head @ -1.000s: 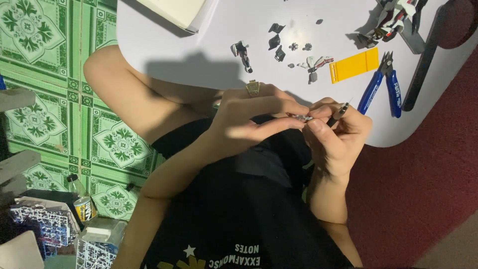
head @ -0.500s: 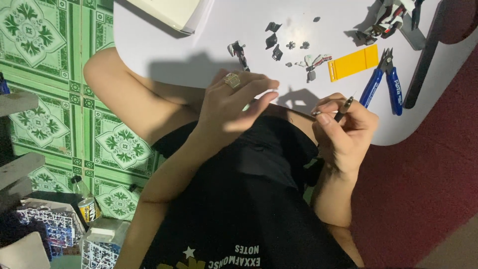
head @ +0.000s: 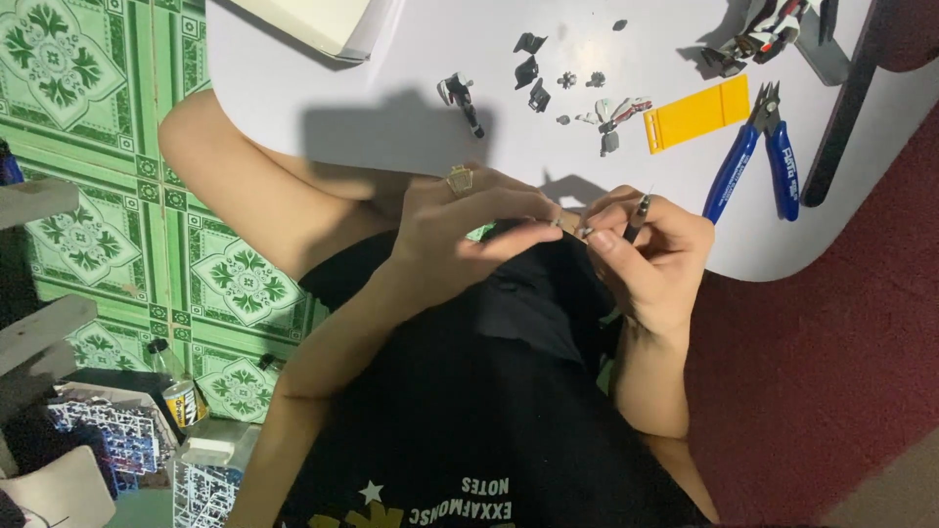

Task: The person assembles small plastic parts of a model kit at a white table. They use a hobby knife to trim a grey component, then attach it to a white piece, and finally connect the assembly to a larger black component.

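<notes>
My left hand (head: 469,230), with a gold ring on one finger, reaches across my lap and pinches a tiny grey model part (head: 579,231) at its fingertips. My right hand (head: 650,259) meets it there and grips a thin dark tool (head: 641,208) that points up toward the table edge. Both hands hover over my black shirt, just in front of the white table (head: 391,108). How the part is shaped is too small to tell.
On the table lie several small dark model parts (head: 533,70), a yellow flat piece (head: 696,114), blue-handled nippers (head: 758,156), a partly built model figure (head: 758,39) and a pale box (head: 313,24). Green patterned floor tiles (head: 88,117) and boxes (head: 108,435) are on the left.
Half a second ago my left hand was raised toward the table edge, apart from the right. It has come back down and its fingertips now meet the right hand's.
</notes>
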